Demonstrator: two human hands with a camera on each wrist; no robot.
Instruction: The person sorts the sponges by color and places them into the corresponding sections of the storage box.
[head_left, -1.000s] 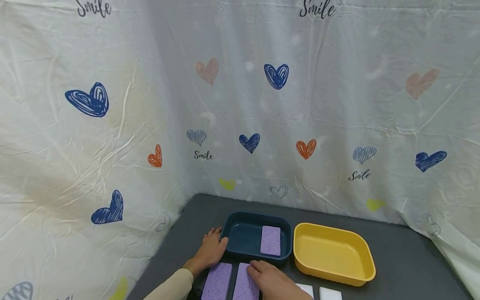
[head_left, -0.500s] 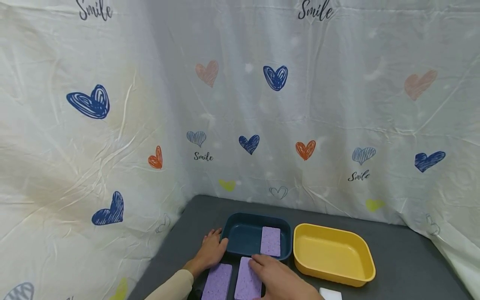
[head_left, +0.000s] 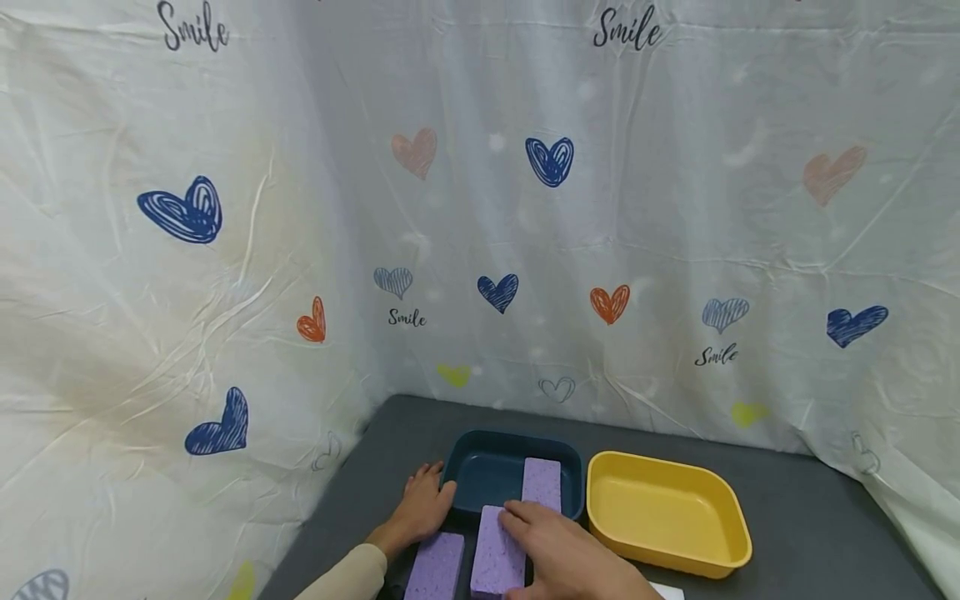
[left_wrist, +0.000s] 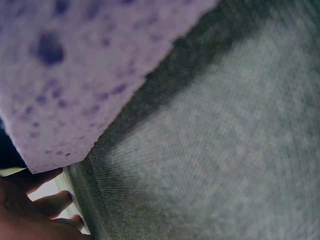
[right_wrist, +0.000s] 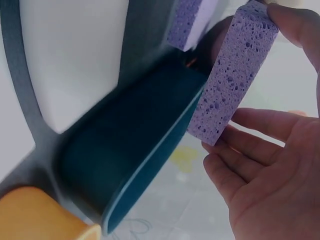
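Note:
My right hand (head_left: 573, 554) pinches a pitted purple sponge (head_left: 497, 550) between thumb and fingertips, tilted up off the table just in front of the dark blue tray (head_left: 483, 471). The right wrist view shows the same sponge (right_wrist: 234, 75) gripped at its ends, above the tray's side wall (right_wrist: 150, 165). My left hand (head_left: 420, 507) rests against the tray's left end with its fingers extended. Inside the tray, at the right, lies another purple sponge (head_left: 542, 482). A third purple sponge (head_left: 435, 567) lies on the table near my left wrist.
A yellow tray (head_left: 667, 504) stands right of the blue one. Part of a white block (head_left: 670, 592) shows at the bottom edge, mostly behind my right hand. The grey table (head_left: 810, 517) meets a white curtain (head_left: 675, 208) printed with hearts.
My right hand has lifted the purple sponge from the table and brought it forward to the blue tray's near edge. The left hand stays at the tray. The head view has tilted up slightly.

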